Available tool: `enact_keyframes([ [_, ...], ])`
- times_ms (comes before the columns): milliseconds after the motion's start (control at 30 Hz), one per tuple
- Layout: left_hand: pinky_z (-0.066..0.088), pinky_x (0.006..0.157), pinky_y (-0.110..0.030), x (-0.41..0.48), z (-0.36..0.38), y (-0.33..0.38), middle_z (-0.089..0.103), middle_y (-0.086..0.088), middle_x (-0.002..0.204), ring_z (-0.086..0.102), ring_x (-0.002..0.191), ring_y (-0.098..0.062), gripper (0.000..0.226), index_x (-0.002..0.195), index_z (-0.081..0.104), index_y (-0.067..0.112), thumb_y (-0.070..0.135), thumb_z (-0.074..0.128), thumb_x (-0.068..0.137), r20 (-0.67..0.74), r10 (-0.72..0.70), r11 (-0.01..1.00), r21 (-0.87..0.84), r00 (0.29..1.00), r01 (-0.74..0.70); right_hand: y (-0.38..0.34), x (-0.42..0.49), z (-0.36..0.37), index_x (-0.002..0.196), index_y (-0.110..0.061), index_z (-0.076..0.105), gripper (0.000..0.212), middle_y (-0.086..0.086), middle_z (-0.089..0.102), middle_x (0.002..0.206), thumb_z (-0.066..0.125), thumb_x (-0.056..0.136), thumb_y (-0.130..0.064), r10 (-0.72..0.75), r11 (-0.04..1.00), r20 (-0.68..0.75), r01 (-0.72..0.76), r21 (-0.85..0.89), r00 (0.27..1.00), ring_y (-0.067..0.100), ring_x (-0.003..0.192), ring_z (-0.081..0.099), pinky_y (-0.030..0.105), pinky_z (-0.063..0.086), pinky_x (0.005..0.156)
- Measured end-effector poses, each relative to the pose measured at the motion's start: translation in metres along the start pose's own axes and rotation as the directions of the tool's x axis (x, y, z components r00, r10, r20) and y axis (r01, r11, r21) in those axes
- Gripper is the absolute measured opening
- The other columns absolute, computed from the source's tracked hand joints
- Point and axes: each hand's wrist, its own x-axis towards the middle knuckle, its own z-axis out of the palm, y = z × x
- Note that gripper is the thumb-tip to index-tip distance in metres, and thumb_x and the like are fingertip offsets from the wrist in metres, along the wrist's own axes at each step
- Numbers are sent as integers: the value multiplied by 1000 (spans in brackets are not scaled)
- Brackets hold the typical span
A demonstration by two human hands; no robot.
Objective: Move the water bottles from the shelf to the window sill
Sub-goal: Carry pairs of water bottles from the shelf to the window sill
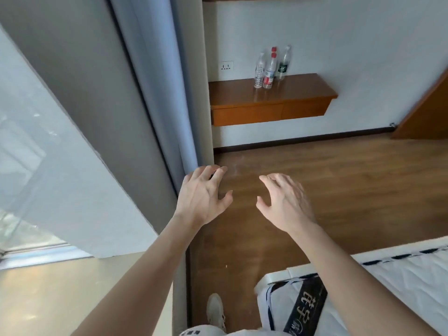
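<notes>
Several plastic water bottles stand upright in a tight cluster on a wall-mounted wooden shelf (291, 93) ahead of me: a clear one (259, 71), a red-capped one with a red label (269, 72), another red cap (274, 50) behind it, and a green-labelled one (283, 65). My left hand (202, 195) and my right hand (284, 200) hover in front of me over the floor, fingers spread, holding nothing, well short of the shelf. The beige window sill (60, 294) lies at the lower left under the window.
A blue-grey curtain (155, 81) hangs between the window (36, 154) and the shelf wall. A mattress corner (363, 292) juts in at the lower right. A wooden door panel (426, 110) stands at the right. Wood floor (339, 178) stretches between me and the shelf.
</notes>
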Motion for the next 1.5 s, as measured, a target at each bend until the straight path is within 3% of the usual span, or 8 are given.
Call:
enact_keyframes([
  [133, 47, 93, -43, 81, 12, -14, 59, 2, 127, 54, 117, -26, 56, 131, 52, 24, 53, 48, 83, 26, 92, 995, -32, 995, -91, 9, 68, 5, 135, -20, 57, 51, 4, 62, 130, 60, 90, -43, 68, 997, -21, -69, -31, 997, 25, 123, 57, 42, 45, 106],
  [533, 39, 109, -45, 257, 72, -8, 50, 2, 143, 45, 132, -22, 59, 141, 42, 30, 58, 43, 89, 91, 242, 970, -60, 966, -237, 81, 184, 24, 136, -21, 58, 52, 4, 63, 132, 65, 89, -42, 260, 962, -14, -260, -76, 965, 23, 126, 57, 41, 47, 107],
  [767, 28, 115, -42, 381, 113, 17, 42, 6, 150, 34, 140, -18, 60, 144, 37, 34, 60, 44, 92, 118, 243, 969, -75, 963, -235, 168, 278, 46, 136, -23, 57, 50, 1, 62, 133, 61, 91, -44, 292, 952, -26, -293, -87, 956, 20, 127, 55, 38, 44, 109],
  [1100, 36, 109, -41, 567, 163, 65, 50, 5, 144, 43, 133, -18, 56, 139, 46, 31, 59, 49, 90, 85, 209, 977, -69, 974, -204, 305, 433, 50, 141, -28, 52, 54, -1, 56, 144, 59, 93, -50, 301, 952, -4, -301, -57, 954, 20, 137, 48, 38, 36, 114],
  [1500, 42, 104, -39, 695, 224, 54, 55, 3, 138, 49, 128, -18, 57, 136, 49, 27, 59, 49, 89, 87, 184, 983, -7, 979, -185, 375, 559, 105, 136, -23, 57, 51, 0, 62, 134, 63, 90, -43, 251, 968, 29, -251, -22, 967, 20, 130, 54, 38, 42, 109],
])
